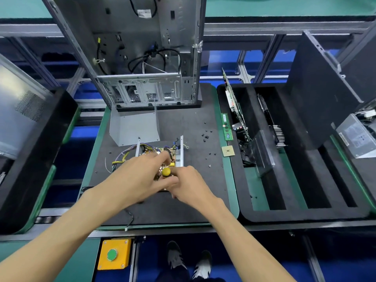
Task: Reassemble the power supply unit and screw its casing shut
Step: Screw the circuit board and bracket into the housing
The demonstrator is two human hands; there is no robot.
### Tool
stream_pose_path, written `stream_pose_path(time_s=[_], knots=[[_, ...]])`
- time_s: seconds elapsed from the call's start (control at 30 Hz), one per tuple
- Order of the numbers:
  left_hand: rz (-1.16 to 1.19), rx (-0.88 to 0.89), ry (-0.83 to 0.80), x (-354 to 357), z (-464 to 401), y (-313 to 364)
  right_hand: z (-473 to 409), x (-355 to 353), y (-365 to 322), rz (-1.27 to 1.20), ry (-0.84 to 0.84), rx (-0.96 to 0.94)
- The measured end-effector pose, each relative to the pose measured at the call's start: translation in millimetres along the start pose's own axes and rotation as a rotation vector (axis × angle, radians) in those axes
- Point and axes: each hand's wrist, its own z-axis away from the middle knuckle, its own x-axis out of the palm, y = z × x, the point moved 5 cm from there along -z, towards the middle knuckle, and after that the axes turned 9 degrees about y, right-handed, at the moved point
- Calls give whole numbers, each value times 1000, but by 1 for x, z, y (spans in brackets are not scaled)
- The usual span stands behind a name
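Directly beneath both hands' fingers [162,157] lies the power supply unit [162,159].

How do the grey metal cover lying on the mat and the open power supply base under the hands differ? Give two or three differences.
The grey metal cover lies untouched behind the work, while both hands, left hand and right hand, are at the power supply base. The cover is bare folded sheet; the base holds a circuit board and wire bundle. Both rest on the dark mat.
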Motion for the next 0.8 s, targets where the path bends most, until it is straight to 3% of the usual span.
stream_pose_path(time_s=[0.2, 0.33, 0.4, 0.5, 0.6, 0.8], knots=[[-96, 4, -64, -8, -9, 4, 3, -5, -7, -23, 24, -26], [370, -70, 253, -41, -36, 16, 2, -51, 1, -410, 368, 5], [472, -75, 352, -40, -60, 20, 6, -82, 17, -573, 548, 48], [401, -84, 208, -1, -100, 30, 15, -116, 67, -829, 721, 295], [224, -43, 14, 50, -137, 43, 31, -131, 114, -1128, 787, 573], [-76, -13, -161, 117, -192, 47, 60, -141, 155, -1412, 852, 679]])
